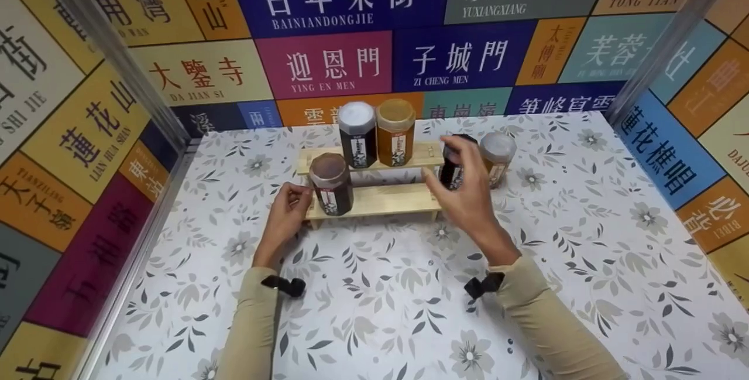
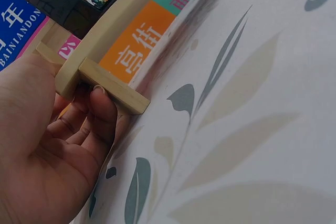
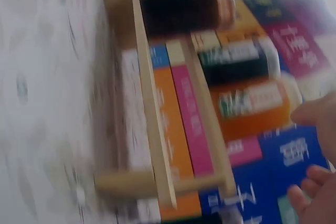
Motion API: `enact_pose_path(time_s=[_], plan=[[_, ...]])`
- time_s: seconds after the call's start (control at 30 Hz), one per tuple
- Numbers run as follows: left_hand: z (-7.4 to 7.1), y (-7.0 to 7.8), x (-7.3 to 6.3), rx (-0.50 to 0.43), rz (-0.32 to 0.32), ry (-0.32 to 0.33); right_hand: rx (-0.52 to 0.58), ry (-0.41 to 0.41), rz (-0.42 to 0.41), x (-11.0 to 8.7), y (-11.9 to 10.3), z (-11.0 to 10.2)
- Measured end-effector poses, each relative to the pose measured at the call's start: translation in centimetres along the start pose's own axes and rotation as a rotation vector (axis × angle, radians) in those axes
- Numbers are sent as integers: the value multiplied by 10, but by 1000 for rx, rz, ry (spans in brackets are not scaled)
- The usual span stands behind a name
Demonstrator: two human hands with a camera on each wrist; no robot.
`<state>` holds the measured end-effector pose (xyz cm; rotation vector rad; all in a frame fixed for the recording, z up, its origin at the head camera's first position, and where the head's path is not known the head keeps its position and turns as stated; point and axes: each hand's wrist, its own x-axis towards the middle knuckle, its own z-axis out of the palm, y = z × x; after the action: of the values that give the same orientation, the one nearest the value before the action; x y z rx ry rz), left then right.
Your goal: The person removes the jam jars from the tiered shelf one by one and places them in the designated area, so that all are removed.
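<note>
A two-tier wooden rack (image 1: 392, 198) stands on the table. My left hand (image 1: 287, 210) grips its left end, fingers curled around the end of the lower board (image 2: 113, 85) in the left wrist view. Close beside those fingers, a dark jar (image 1: 332, 192) sits on the lower tier. On the upper tier stand a dark jar with a white lid (image 1: 358, 140) and an amber jar (image 1: 396, 137), side by side. At the rack's right end my right hand (image 1: 471, 198) has thumb and fingers spread, partly hiding another dark jar (image 1: 450, 174). The right wrist view shows nothing between its fingers (image 3: 315, 116).
Right of the rack, a jar with a pale lid (image 1: 497, 160) stands next to the partly hidden dark one. A floral cloth (image 1: 374, 298) covers the table. Panels with large lettering (image 1: 327, 64) rise behind it and on both sides.
</note>
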<state>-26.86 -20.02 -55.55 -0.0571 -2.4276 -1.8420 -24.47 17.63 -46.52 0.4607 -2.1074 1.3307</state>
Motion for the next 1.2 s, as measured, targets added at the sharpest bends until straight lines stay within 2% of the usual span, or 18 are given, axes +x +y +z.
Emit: enact_pose_path(time_s=[0.23,0.4,0.67,0.83,0.97,1.07,1.2], plan=[[0,-4,2,0,22,2,81,-240,-83,-19,-33,63],[0,-4,3,-5,27,1,124,-330,-70,-28,-47,100],[1,-3,2,4,39,6,75,-298,2,-37,-53,135],[2,-3,0,-14,27,11,16,-238,-2,-40,-50,149],[3,-2,0,-28,21,12,-42,-188,0,-42,-51,156],[4,0,0,-19,-9,19,-81,-158,6,-42,-51,157],[3,3,0,-5,-9,23,-71,-131,3,-42,-50,153]])
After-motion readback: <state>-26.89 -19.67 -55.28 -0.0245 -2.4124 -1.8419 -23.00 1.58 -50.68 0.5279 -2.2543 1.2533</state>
